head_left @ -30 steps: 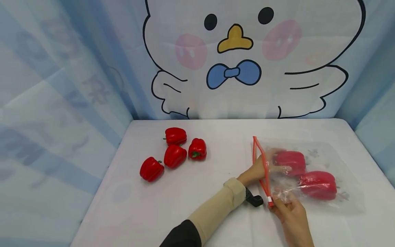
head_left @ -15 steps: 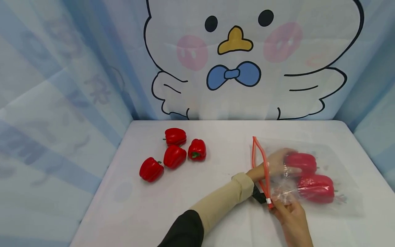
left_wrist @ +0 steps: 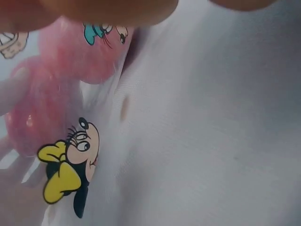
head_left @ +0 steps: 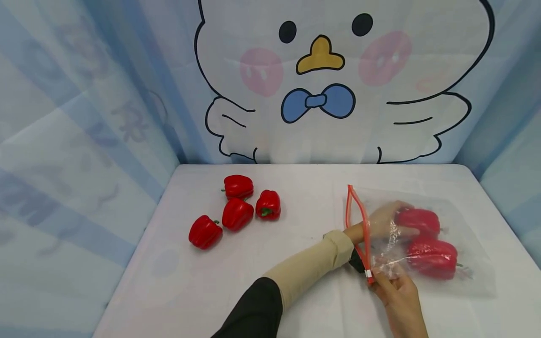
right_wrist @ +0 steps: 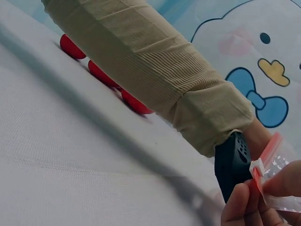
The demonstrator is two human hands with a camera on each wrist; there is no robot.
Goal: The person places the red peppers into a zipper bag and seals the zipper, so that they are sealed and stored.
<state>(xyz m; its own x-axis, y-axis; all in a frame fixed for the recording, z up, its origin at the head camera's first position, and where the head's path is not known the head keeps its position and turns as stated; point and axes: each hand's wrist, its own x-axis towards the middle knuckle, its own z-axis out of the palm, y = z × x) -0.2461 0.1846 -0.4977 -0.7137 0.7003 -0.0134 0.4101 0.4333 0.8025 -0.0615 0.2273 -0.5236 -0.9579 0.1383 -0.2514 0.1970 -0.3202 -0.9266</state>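
Bag (head_left: 444,277) lies right on the worktop (head_left: 296,281); left hand (head_left: 382,223) inside seems to grip a pepper (head_left: 418,220), right hand (head_left: 399,295) pinches the zip corner. Slipping fingers could close the mouth.

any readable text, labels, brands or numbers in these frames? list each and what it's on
No readable words, numbers or brand names in any view.
Backdrop curtain: faint greyish marks, too blurred to read; the rest is a cartoon bird picture, no lettering.
Zip bag: cartoon mouse prints only, no legible text.
White slider on the bag's red zip, pinched by the right hand: blank.
Red peppers: no labels.
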